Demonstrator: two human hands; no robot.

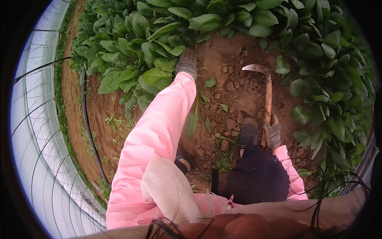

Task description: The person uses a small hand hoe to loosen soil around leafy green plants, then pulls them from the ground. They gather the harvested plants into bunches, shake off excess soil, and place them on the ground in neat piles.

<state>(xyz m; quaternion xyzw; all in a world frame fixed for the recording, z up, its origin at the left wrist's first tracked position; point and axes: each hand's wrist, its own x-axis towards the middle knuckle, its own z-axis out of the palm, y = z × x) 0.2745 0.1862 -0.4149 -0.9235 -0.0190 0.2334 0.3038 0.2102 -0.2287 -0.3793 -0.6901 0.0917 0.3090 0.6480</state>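
My left hand (pixel 187 62), in a grey knit glove, reaches forward to the edge of a dense stand of leafy green plants that look like spinach (pixel 149 50). Leaves cover its fingertips, so whether it grips a stem is hidden. In my right hand (pixel 272 131), also gloved, is the wooden handle (pixel 268 98) of a sickle (pixel 257 68). Its curved metal blade points left, just above the loose soil. Broad leaves hang close to the right of the blade.
Crumbly brown soil (pixel 229 86) with loose leaves (pixel 210 82) lies between my shoes (pixel 249 131). More leafy plants (pixel 337 98) stand at the right. At left a black hose (pixel 86 119) runs along the ground beside a greenhouse's plastic wall (pixel 38 119).
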